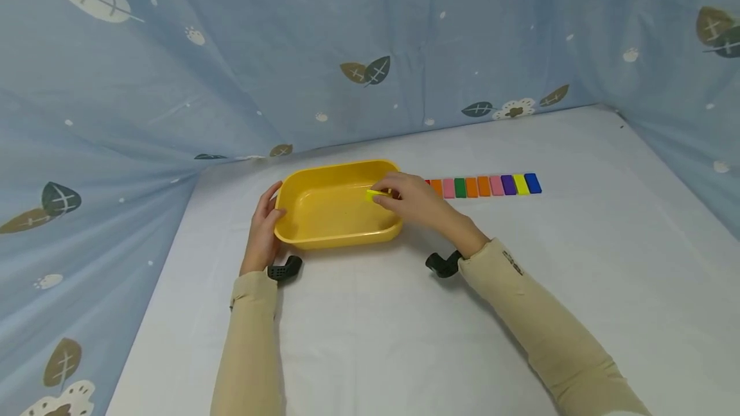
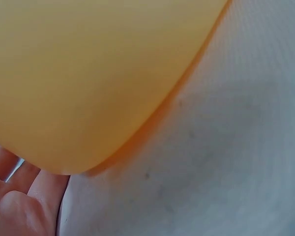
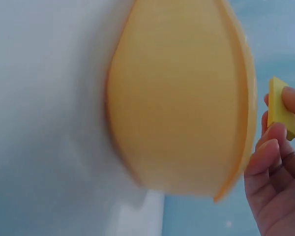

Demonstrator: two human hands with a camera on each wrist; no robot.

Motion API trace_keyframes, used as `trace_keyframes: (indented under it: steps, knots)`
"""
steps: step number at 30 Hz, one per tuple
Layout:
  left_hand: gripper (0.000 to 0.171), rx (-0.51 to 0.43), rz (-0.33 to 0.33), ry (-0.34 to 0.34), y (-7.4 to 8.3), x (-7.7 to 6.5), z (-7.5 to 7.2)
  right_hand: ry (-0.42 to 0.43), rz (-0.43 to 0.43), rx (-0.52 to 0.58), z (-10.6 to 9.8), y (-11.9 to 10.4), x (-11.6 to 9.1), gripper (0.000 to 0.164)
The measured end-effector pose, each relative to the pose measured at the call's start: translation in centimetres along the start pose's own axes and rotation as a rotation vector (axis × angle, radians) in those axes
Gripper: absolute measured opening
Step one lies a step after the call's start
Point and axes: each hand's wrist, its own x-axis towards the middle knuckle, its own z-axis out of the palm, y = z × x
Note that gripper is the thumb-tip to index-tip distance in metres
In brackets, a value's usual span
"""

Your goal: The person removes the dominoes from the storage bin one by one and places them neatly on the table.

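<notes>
A yellow plastic basin with rounded corners stands on the white-covered table. My left hand holds it at its left end, thumb at the rim and fingers along the outer wall. In the left wrist view, part of that hand shows beside the basin wall. Over the basin's right side, my right hand pinches a small yellow block. The right wrist view shows this flat block between thumb and fingertips, just beyond the basin's rim.
Right of the basin, a row of coloured blocks lies side by side, its left end partly covered by my right hand. Black devices sit at the left wrist and right wrist. A blue patterned curtain hangs behind the table.
</notes>
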Motion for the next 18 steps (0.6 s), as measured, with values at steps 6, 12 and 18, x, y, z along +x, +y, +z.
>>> trace_keyframes:
  steps: [6,12,18]
  knots:
    - [0.051,-0.001,-0.005,-0.008,0.4,-0.2,0.2,0.035,0.034,-0.010,-1.9,1.8,-1.7,0.026]
    - [0.051,-0.003,0.001,-0.020,0.2,-0.1,0.1,0.062,0.157,-0.011,-4.0,3.3,-2.9,0.028]
    - [0.051,-0.026,0.013,-0.017,-0.7,0.5,-0.4,0.135,0.229,-0.049,-6.7,4.5,-4.2,0.034]
